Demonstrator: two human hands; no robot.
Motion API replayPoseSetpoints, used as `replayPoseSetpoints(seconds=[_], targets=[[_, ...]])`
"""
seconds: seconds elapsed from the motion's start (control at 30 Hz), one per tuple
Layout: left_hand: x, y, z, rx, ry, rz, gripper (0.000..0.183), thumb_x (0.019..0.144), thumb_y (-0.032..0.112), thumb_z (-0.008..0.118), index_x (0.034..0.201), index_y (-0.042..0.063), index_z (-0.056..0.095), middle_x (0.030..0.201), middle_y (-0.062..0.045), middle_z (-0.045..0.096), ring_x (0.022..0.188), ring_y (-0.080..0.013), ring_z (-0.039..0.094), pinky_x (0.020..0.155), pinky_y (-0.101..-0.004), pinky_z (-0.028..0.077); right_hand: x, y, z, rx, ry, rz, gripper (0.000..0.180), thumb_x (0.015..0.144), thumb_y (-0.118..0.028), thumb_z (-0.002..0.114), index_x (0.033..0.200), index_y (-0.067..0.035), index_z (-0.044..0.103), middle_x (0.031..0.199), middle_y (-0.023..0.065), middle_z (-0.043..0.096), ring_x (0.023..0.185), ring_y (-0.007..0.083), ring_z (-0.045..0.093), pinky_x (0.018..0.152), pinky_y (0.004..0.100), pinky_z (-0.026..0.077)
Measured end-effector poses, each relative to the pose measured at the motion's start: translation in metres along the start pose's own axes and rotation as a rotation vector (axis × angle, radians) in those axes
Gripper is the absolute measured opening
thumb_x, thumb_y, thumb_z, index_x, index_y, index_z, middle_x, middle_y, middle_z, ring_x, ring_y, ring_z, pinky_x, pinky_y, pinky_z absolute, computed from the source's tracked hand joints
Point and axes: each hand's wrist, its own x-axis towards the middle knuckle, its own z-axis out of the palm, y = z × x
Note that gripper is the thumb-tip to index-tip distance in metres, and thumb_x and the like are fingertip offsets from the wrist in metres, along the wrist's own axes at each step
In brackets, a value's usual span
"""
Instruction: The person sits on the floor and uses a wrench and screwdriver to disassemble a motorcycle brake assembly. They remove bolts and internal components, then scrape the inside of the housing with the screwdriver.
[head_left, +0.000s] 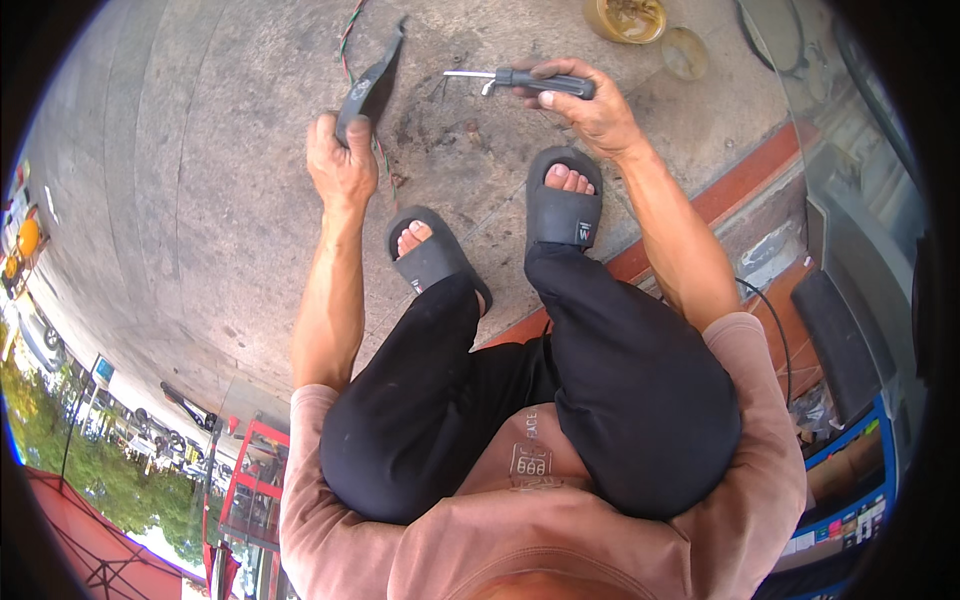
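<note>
My left hand (343, 157) grips the lower end of a dark, curved, flat part (369, 88), held up at a slant over the concrete floor; what it is exactly I cannot tell. My right hand (574, 94) is closed round the black handle of a screwdriver (544, 81), its thin metal shaft pointing left towards the dark part without touching it. A small shiny metal piece (488, 88) shows just below the base of the shaft; whether it is joined to the tool is unclear. Twisted red and green wires (344, 46) run behind the dark part.
An open tub of yellowish grease (626, 16) and a round translucent lid (684, 53) lie beyond my right hand. My sandalled feet (564, 196) are on the stained floor, beside a red-edged step (739, 176). A red metal frame (251, 480) stands at the lower left.
</note>
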Motion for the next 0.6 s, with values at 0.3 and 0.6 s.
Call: replayPoseSetpoints(seconds=[0.3, 0.6], targets=[[0.025, 0.015, -0.009, 0.44, -0.027, 0.47, 0.046, 0.078, 0.041, 0.075, 0.095, 0.002, 0.057, 0.109, -0.021, 0.057, 0.091, -0.0409, 0.056, 0.079, -0.0476, 0.048, -0.011, -0.021, -0.002, -0.046, 0.095, -0.038, 0.027, 0.089, 0.007, 0.058, 0.115, 0.003, 0.06, 0.128, 0.0194, 0.061, 0.109, 0.0267, 0.066, 0.094, 0.0342, 0.055], [-0.006, 0.007, 0.017, -0.924, -0.209, -0.722, 0.065, 0.104, 0.054, 0.025, 0.133, 0.004, 0.054, 0.127, -0.012, 0.062, 0.114, -0.0222, 0.061, 0.102, -0.0375, 0.049, -0.006, -0.014, 0.033, -0.467, 0.062, -0.096, 0.03, 0.085, -0.006, 0.068, 0.115, -0.003, 0.068, 0.106, 0.0051, 0.07, 0.099, 0.0108, 0.066, 0.086, 0.0272, 0.053]])
